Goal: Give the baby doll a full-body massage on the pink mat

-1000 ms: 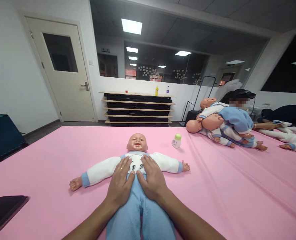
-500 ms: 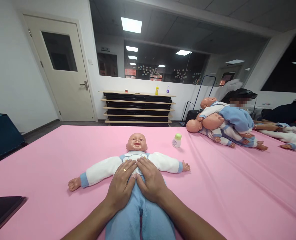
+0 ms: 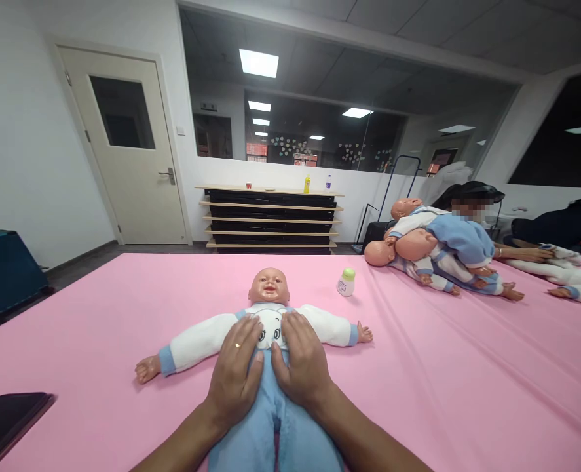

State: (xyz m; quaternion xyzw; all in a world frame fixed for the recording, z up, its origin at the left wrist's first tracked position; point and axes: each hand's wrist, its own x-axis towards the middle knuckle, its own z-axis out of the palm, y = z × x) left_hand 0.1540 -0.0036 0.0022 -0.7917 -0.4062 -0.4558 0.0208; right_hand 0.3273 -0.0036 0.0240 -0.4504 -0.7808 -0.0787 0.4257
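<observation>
While the doll (image 3: 269,308) is lying face up with arms spread on the pink mat (image 3: 457,367), the person is pressing both palms flat on its belly. The left hand (image 3: 234,373) and right hand (image 3: 303,364) are resting side by side, fingers spread, gripping nothing. A small bottle (image 3: 346,282) is standing near the doll's head.

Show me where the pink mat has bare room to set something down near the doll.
Bare mat lies left of the doll, between its arm and the dark phone. Right of it, past the small bottle, mat is open up to the doll pile, where it's crowded. Left hand and right hand cover the belly.
</observation>
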